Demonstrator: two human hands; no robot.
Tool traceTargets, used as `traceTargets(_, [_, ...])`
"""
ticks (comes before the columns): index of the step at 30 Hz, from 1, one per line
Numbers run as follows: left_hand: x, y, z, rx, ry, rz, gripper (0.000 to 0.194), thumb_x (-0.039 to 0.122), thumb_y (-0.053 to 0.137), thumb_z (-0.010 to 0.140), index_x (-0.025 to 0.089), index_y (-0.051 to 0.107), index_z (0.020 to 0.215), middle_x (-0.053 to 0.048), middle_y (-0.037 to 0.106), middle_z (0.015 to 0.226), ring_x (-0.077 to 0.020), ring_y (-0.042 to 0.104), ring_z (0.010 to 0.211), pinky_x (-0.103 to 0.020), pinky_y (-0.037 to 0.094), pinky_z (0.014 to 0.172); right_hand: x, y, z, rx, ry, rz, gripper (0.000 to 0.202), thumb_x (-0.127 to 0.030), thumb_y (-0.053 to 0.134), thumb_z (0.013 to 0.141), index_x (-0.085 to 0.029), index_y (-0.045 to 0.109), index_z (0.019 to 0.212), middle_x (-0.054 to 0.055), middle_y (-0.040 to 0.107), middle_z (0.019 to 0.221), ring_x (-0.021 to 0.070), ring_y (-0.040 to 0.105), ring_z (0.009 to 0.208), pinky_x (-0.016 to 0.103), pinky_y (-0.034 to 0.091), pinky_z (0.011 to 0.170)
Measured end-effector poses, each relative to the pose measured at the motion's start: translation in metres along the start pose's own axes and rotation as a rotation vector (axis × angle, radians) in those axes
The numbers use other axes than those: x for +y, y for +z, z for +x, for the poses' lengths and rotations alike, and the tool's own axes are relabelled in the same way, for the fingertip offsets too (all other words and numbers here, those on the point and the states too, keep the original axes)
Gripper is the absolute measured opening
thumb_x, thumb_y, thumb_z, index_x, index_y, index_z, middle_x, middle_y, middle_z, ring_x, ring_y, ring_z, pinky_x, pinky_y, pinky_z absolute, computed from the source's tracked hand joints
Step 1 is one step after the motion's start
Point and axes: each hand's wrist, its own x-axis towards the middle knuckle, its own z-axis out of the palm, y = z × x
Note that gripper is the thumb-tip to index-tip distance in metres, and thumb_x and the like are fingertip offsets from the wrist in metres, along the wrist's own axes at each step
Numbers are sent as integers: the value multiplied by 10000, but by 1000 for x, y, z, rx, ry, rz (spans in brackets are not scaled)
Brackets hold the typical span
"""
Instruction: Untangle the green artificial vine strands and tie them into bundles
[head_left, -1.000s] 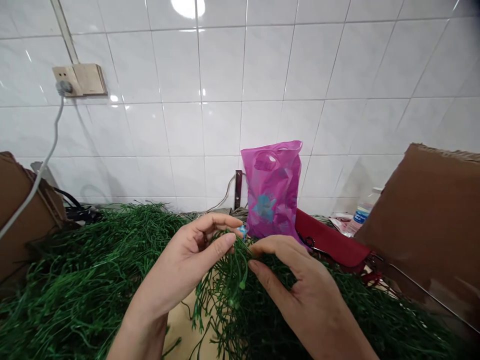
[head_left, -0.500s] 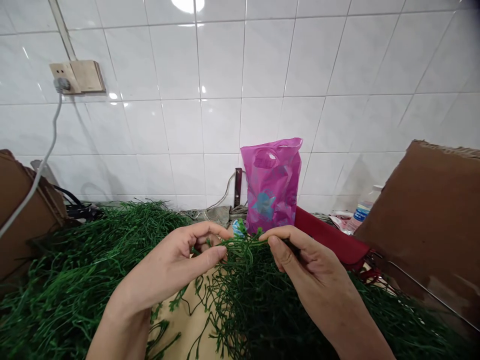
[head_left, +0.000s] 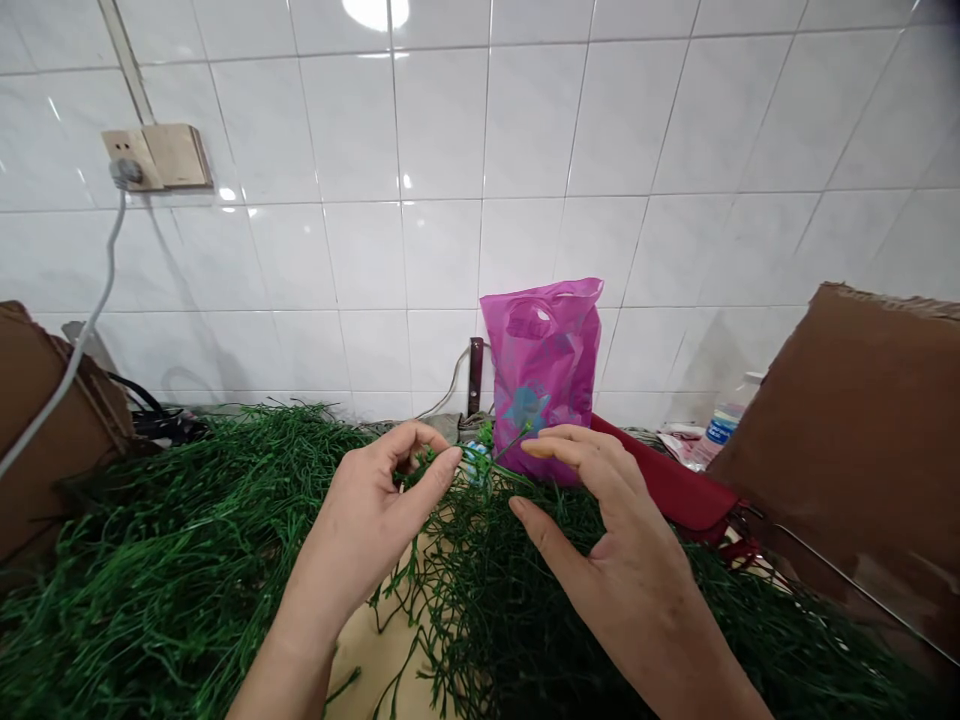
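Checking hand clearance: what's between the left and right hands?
In the head view, green stems lie between the left hand, which pinches some, and the open right hand; the purple bag and a blue-and-white item show behind.

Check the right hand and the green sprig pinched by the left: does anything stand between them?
Nothing visible does. The right hand is open close to the green sprig, which the left hand pinches. The purple bag stands behind, not between them.

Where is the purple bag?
In the head view, the purple bag stands slightly right of centre, beyond the right hand's fingers, before the tiled wall.
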Motion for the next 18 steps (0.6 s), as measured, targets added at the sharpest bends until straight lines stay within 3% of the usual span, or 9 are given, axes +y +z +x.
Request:
traceTargets(4, [9, 6, -5, 22, -32, 44, 357, 555, 503, 926, 226, 629, 866, 39, 511, 683, -123, 412, 576, -257, 299, 554, -2, 5, -5, 19, -33, -74, 154, -370, 668, 900, -244, 601, 959, 90, 566, 1184, 270, 510, 1168, 430, 434, 968])
traceTargets(8, [13, 9, -7, -64, -60, 34, 411, 585, 455, 943, 224, 620, 835, 50, 507, 597, -120, 396, 513, -257, 283, 518, 2, 13, -6, 54, -68, -124, 34, -232, 599, 948, -232, 592, 915, 75, 572, 1122, 248, 523, 1100, 435, 412, 957])
traceTargets(10, [9, 7, -5, -147, -50, 19, 422, 554, 425, 965, 215, 617, 802, 38, 549, 608, -131, 444, 544, -254, 310, 531, 6, 13, -4, 76, -72, -124, 69, -181, 577, 955, -233, 595, 914, 59, 583, 1085, 229, 534, 1060, 414, 416, 939])
traceTargets(13, [0, 1, -2, -290, 25, 38, 369, 484, 465, 967, 214, 666, 816, 3, 647, 746, -163, 543, 685, -257, 382, 609, 8, 9, 0, 105, -39, -98, 63, -195, 588, 954, -243, 598, 914, 48, 580, 1051, 226, 537, 1042, 385, 428, 892])
traceTargets(15, [-6, 0, -2, -309, 77, 11, 267, 443, 544, 940, 237, 712, 964, -22, 703, 950, -194, 587, 832, -271, 430, 709, 6, 7, 1, 105, -1, -69, 67, -207, 585, 958, -247, 599, 906, 47, 566, 1030, 227, 537, 1030, 375, 431, 863])
traceTargets(18, [-9, 4, -2, -335, 89, -185, 306, 404, 561, 943, 262, 679, 1187, -57, 690, 1155, -226, 598, 988, -303, 460, 822, 2, 9, 0, 108, 14, -25, 82, -214, 584, 959, -252, 624, 899, 53, 532, 1052, 224, 538, 1015, 377, 437, 856])
